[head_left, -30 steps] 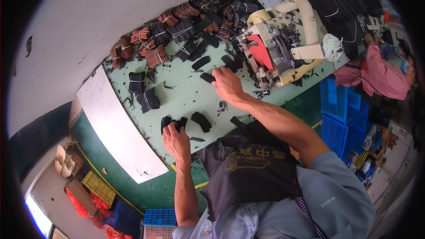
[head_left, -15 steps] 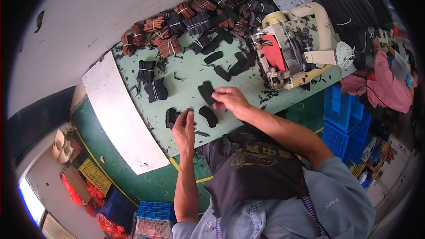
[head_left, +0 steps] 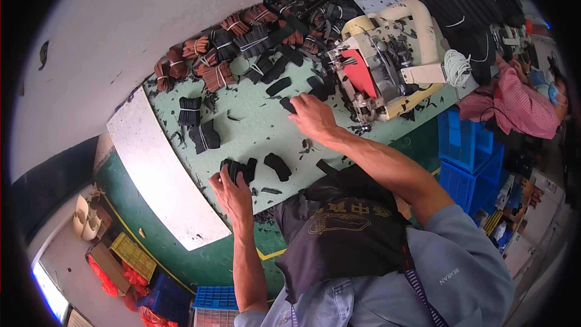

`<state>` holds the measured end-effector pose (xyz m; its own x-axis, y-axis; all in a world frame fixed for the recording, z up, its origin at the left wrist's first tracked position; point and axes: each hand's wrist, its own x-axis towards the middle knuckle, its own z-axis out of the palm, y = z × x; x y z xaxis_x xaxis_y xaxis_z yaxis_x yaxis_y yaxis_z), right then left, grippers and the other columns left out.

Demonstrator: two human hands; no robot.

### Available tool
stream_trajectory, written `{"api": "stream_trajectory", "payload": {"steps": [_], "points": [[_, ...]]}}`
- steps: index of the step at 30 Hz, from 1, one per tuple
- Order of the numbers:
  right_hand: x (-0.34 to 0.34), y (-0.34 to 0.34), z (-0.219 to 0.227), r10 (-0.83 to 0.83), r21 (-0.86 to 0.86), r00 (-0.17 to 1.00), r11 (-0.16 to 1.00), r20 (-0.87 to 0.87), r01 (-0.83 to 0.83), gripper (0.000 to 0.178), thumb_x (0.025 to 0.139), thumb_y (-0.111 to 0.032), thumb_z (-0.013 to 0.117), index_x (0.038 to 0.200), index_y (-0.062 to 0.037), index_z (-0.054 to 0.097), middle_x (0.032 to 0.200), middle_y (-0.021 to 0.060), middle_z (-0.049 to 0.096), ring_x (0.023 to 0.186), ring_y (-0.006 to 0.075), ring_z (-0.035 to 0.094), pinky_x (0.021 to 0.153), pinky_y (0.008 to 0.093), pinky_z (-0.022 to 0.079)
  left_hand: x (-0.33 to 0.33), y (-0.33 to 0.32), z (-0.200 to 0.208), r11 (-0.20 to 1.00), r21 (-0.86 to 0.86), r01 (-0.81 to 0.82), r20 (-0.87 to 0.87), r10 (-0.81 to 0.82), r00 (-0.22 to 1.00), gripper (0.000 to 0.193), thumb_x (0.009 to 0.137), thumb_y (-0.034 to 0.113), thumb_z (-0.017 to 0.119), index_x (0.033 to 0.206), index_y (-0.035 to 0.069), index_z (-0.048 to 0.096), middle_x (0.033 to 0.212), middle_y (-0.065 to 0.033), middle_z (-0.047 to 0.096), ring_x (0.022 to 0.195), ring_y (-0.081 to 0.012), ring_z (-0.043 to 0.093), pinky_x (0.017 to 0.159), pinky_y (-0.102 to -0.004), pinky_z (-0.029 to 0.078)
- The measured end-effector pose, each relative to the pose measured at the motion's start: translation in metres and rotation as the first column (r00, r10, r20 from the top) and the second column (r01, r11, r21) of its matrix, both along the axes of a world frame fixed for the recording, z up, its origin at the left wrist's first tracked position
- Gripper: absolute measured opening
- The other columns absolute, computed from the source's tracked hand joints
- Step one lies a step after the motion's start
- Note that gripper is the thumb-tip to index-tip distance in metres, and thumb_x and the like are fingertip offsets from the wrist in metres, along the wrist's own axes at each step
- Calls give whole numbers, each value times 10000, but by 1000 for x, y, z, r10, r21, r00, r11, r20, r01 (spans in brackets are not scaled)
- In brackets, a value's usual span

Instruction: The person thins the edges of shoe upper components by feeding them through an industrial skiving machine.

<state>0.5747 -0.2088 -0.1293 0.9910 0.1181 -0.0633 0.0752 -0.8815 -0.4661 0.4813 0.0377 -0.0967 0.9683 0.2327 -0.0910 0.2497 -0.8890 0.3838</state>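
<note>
My left hand [head_left: 233, 198] is closed around a small stack of short black strips [head_left: 237, 169] standing on the table near its front edge. Its thumb and fingers press the stack's sides. Farther back and to the right, my right hand [head_left: 313, 118] has its fingertips on a single short black piece [head_left: 287, 105], whose right end they cover. A loose, bent black piece [head_left: 278, 167] lies between the hands, nearer to me. Beyond my right hand lie another loose piece [head_left: 278, 88] and a dark cluster [head_left: 321, 86]. The strips' material is not clear.
Tied black bundles [head_left: 204, 137] lie on the green tabletop [head_left: 254, 130], left of centre. Brown bundles [head_left: 216, 76] and dark scraps fill the back. A machine with a red plate [head_left: 361, 72] stands right. A white board [head_left: 163, 175] borders the left. A co-worker [head_left: 514, 103] sits far right.
My right hand has left the piece it held beside the left hand's stack and moved back to another black piece. My left hand has shifted left and wrapped round the stack.
</note>
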Motion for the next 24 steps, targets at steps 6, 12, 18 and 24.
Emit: {"api": "stream_trajectory", "payload": {"steps": [6, 12, 18, 24], "points": [[-4, 8, -9, 165, -312, 986, 938, 12, -153, 161, 719, -78, 622, 869, -21, 601, 838, 98, 617, 812, 228, 628, 612, 330, 556, 79, -59, -15, 910, -255, 327, 144, -298, 944, 218, 835, 93, 632, 1046, 40, 640, 974, -136, 608, 919, -325, 592, 804, -405, 482], [-20, 1, 9, -335, 371, 864, 800, -376, 472, 57, 814, -44, 599, 868, -26, 609, 732, 76, 611, 777, 187, 624, 626, 305, 555, 138, -107, -42, 919, -148, 366, 108, -353, 929, 263, 837, 114, 632, 1088, 43, 602, 1033, -133, 588, 931, -326, 589, 793, -415, 486], [-41, -24, 1, -254, 619, 632, 137, -733, 773, 202, 865, -10, 579, 1066, -16, 564, 913, 51, 566, 844, 134, 586, 630, 299, 572, 137, -106, -54, 939, -166, 302, 81, -292, 953, 214, 821, 139, 662, 1001, 41, 599, 997, -127, 620, 892, -316, 609, 751, -393, 490], [-49, -41, -3, -423, 572, 796, 553, -433, 606, 248, 900, -34, 559, 1140, 10, 602, 886, 58, 629, 748, 110, 605, 649, 263, 554, 118, -90, -15, 586, -801, -127, -373, -322, 870, 204, 850, 94, 635, 1044, 52, 681, 826, -37, 673, 700, -111, 607, 604, -260, 483]]}}
